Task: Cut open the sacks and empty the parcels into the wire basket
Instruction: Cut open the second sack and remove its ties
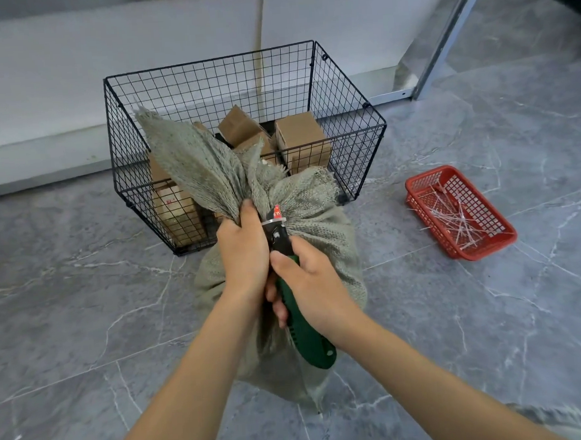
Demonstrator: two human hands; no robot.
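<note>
A grey marbled tile floor (459, 328) fills the frame. Both forearms reach in from the bottom edge to the centre. There a grey-green woven sack (332, 258) stands full on the tiles. The left hand (243, 253) is clenched round its bunched neck. Just beside it, the right hand (307, 287) grasps the green handle of a cutter (310, 341). The cutter's black, red-tipped head lies against the neck, close to the left hand's fingers. The sack's loose mouth fans up and left from the grip and covers part of the near side of the basket (204, 60), which stands right behind it at upper centre. Brown parcels (303, 140) lie inside the basket, some hidden by the cloth. At right, well apart, a red tray (416, 185) holds a tangle of clear ties (459, 219). Farthest back a white wall (69, 80) runs across the top, with a slanted metal post (447, 33) at upper right.
</note>
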